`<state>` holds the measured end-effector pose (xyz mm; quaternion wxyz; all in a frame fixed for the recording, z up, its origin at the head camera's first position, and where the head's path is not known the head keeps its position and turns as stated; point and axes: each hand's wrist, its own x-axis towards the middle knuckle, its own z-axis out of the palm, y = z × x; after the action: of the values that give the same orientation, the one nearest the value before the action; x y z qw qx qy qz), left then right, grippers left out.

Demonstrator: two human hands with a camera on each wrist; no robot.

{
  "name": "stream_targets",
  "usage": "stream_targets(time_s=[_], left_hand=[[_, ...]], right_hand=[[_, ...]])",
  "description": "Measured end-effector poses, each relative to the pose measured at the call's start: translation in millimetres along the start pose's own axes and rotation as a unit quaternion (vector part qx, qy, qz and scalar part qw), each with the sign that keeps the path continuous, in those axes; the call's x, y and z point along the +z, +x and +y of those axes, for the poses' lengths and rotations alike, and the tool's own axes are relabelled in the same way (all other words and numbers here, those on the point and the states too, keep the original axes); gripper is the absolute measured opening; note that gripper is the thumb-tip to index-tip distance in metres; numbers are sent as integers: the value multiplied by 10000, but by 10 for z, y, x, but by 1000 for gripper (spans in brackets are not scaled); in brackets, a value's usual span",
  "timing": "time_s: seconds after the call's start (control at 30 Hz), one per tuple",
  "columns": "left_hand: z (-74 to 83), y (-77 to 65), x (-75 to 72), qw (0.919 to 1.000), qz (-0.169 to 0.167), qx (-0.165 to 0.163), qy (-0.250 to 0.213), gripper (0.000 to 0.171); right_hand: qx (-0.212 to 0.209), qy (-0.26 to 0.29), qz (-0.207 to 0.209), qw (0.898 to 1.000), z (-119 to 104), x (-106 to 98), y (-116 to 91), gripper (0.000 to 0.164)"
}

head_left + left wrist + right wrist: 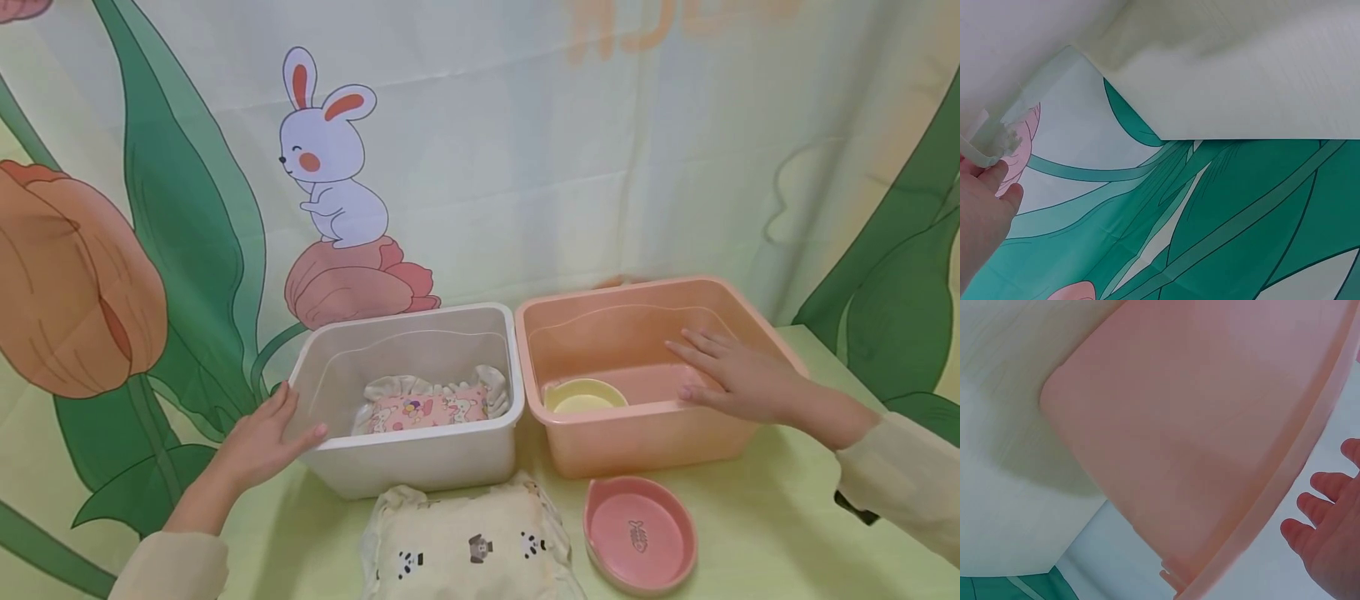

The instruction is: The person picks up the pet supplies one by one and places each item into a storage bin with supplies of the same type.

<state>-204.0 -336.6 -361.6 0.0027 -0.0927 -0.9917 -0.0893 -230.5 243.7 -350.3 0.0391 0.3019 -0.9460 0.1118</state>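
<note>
At the bottom centre of the frame, a cream cushion (472, 546) printed with dogs and pandas lay on the pale green surface (757, 533), and to its right a round pink dish (640, 537) with a fish-bone mark sat just beside it. The two hands were well apart. The left hand (258, 446), left of centre, rested at the front left corner of the white bin (420, 462), its thumb along the front rim and its fingers extended at the side. The right hand (738, 379), right of centre, was held above the peach bin (652, 442) with fingers spread and nothing in its grasp; the right wrist view showed those fingers clear of the rim. The bins stood side by side across the middle of the frame. Inside the white one lay a pink frilled cushion (431, 410); inside the peach one, at its front left, sat a yellow dish (588, 394). Behind hung a pale cloth (525, 183), with a printed rabbit (333, 158) at upper left and a large orange tulip (75, 283) at far left
</note>
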Motion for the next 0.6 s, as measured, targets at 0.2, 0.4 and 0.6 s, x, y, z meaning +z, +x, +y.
stream_targets(time_s=[0.2, 0.4, 0.6], left_hand=[[-11, -34, 11, 10000, 23, 27, 5, 83], [-26, -53, 13, 10000, -30, -62, -55, 85], [-26, -57, 18, 10000, -50, -73, -39, 86]], right_hand=[[6, 22, 18, 10000, -57, -8, -25, 67], [-43, 121, 14, 9999, -113, 1, -60, 67], [-135, 191, 15, 9997, -165, 6, -80, 66]])
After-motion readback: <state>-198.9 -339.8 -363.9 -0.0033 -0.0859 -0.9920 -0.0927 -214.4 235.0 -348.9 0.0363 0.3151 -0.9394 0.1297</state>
